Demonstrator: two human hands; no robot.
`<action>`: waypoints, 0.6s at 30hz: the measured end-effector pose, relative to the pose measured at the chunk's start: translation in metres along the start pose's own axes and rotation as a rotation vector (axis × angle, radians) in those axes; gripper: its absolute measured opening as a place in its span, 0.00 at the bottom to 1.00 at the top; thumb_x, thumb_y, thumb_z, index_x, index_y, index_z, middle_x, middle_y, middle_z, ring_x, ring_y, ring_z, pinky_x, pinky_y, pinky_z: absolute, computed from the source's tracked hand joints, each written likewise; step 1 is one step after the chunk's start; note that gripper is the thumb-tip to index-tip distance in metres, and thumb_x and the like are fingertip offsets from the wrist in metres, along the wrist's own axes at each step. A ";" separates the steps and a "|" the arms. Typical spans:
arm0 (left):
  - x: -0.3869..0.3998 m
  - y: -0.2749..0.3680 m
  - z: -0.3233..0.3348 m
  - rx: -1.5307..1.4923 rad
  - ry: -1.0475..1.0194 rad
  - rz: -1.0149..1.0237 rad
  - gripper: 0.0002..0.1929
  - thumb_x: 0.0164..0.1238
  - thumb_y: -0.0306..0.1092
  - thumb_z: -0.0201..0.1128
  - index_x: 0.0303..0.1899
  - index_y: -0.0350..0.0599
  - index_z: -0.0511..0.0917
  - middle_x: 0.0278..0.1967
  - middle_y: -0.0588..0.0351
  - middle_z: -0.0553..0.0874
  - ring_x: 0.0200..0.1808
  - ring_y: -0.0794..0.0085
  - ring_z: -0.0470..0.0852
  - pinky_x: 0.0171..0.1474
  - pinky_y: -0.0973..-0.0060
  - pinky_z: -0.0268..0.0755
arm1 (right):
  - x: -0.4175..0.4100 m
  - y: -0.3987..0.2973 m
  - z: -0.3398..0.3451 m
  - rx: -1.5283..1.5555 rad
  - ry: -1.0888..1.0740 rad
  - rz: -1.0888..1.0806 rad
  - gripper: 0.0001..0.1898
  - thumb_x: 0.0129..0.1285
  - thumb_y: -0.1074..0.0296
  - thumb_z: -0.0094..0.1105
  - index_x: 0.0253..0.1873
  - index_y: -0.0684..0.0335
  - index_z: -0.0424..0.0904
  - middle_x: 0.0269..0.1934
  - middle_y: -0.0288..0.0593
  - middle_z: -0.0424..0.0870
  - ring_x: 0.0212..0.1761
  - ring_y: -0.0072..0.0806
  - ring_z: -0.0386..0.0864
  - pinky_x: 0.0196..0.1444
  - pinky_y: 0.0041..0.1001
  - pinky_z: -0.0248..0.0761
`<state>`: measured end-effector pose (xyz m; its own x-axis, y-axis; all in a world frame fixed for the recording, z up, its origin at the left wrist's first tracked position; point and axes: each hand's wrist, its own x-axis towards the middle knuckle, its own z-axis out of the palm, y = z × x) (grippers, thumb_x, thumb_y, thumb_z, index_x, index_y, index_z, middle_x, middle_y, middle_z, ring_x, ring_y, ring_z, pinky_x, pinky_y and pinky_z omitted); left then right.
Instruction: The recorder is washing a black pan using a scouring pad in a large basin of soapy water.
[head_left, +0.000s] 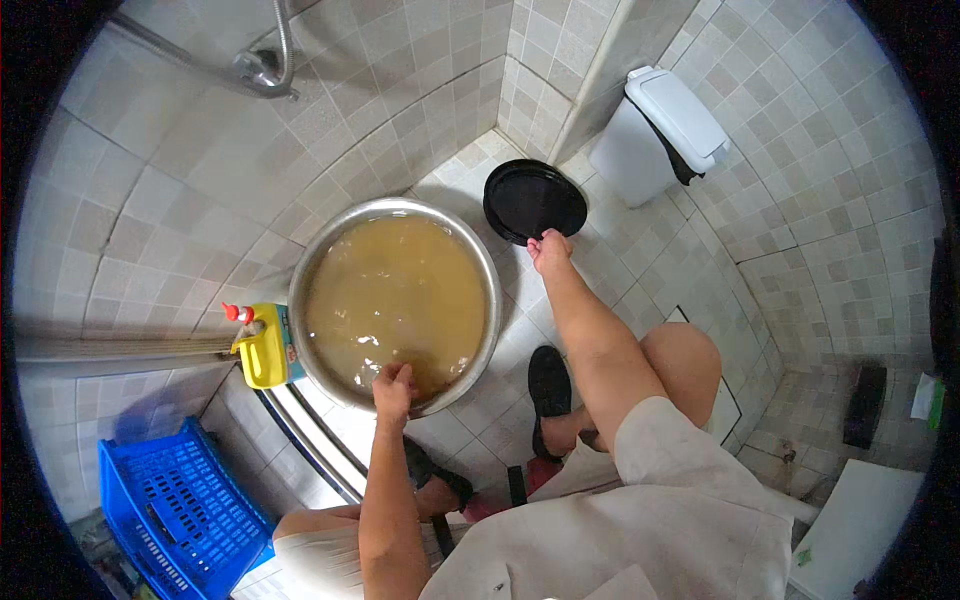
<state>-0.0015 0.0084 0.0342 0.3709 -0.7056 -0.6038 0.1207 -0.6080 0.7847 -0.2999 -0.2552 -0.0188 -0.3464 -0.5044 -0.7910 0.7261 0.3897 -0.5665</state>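
Observation:
A large round metal basin (493, 296) stands on the tiled floor, filled with cloudy yellow-brown water (397, 277). At its near side my left hand (394, 390) is at the water, fingers curled. A darker brown patch shows in the water just beside the fingers; whether they hold anything is hidden. Right of the basin, my right hand (551, 251) is closed at the near rim of a black round shallow tray (534, 199). The tray looks like plastic and seems to have a doubled rim.
Left of the basin stands a yellow jug (262, 352) with a red pump top. A blue plastic basket (187, 510) is at lower left. A lidded white bin (645, 150) stands by the far wall. A shower hose (285, 45) hangs at upper left. My shoes (550, 390) are near the basin.

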 end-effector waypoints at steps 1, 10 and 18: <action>0.002 -0.001 0.000 0.007 -0.001 -0.005 0.13 0.65 0.34 0.60 0.43 0.32 0.76 0.29 0.55 0.79 0.28 0.75 0.77 0.27 0.77 0.74 | 0.004 0.001 -0.002 0.000 0.001 0.007 0.07 0.62 0.71 0.47 0.44 0.64 0.71 0.33 0.52 0.75 0.26 0.37 0.77 0.31 0.35 0.77; 0.006 -0.005 -0.001 0.156 0.022 0.038 0.13 0.66 0.34 0.60 0.44 0.32 0.77 0.31 0.55 0.81 0.32 0.74 0.79 0.29 0.76 0.74 | 0.002 0.008 0.007 -0.619 -0.033 0.127 0.14 0.67 0.60 0.48 0.47 0.66 0.69 0.39 0.55 0.80 0.34 0.41 0.81 0.38 0.46 0.77; 0.011 -0.013 0.004 0.282 -0.026 0.264 0.12 0.65 0.33 0.60 0.44 0.32 0.78 0.34 0.54 0.82 0.34 0.73 0.79 0.36 0.78 0.73 | 0.044 0.018 0.015 -0.224 -0.003 0.314 0.11 0.69 0.63 0.41 0.46 0.64 0.66 0.38 0.49 0.78 0.35 0.42 0.80 0.41 0.46 0.78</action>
<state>-0.0028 0.0063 0.0168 0.3313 -0.8581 -0.3924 -0.2347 -0.4778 0.8466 -0.2929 -0.2812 -0.0603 -0.1258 -0.3358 -0.9335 0.6490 0.6838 -0.3335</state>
